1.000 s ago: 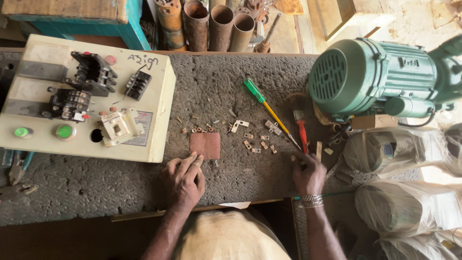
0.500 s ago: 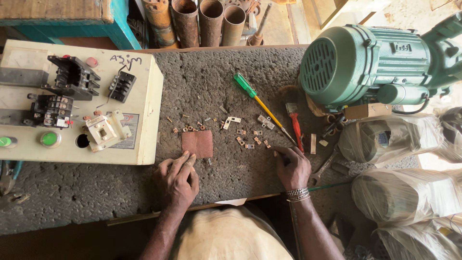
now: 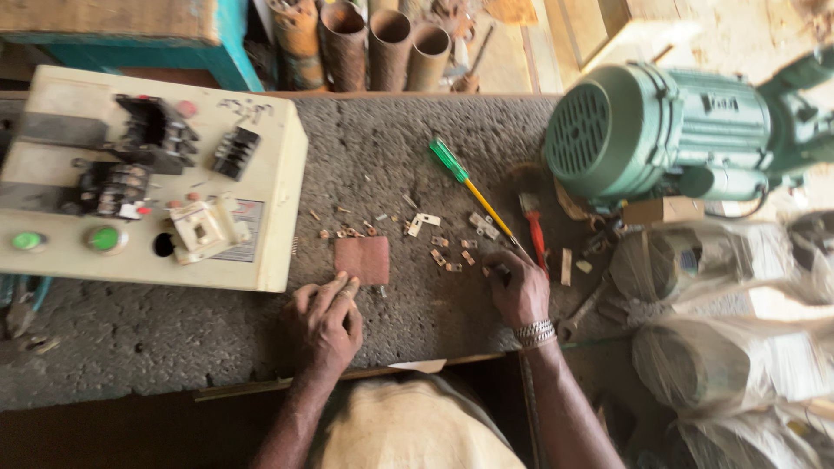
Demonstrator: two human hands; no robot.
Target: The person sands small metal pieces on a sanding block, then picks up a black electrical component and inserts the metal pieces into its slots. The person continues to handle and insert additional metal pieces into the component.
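**A:** How far along does the work look?

**B:** Early to middle, I'd judge. The small metal contact pieces lie scattered loose across the middle of the table, none gathered into a pile, and the reddish-brown sanding sheet lies flat beside them, toward the near edge.

**A:** And the hands?

**B:** The left hand rests palm down near the table's front edge, its fingers spread flat, with the tips touching the sheet's near left corner; it grips nothing. The right hand is curled, its fingers bent down onto one small piece at the right end of the scatter (whether it is pinched or only pressed I cannot tell).

**A:** Tools taken up?

**B:** No. The green-handled screwdriver and the red-handled tool lie untouched just beyond the right hand.

**A:** Any packages or labels?

**B:** A cream control box sits at the table's left end, with a small rectangular sticker near its near right corner, handwriting on top and two green round buttons. Off the right edge, clear plastic-wrapped bundles sit below a green motor, with a tan cardboard piece under it.
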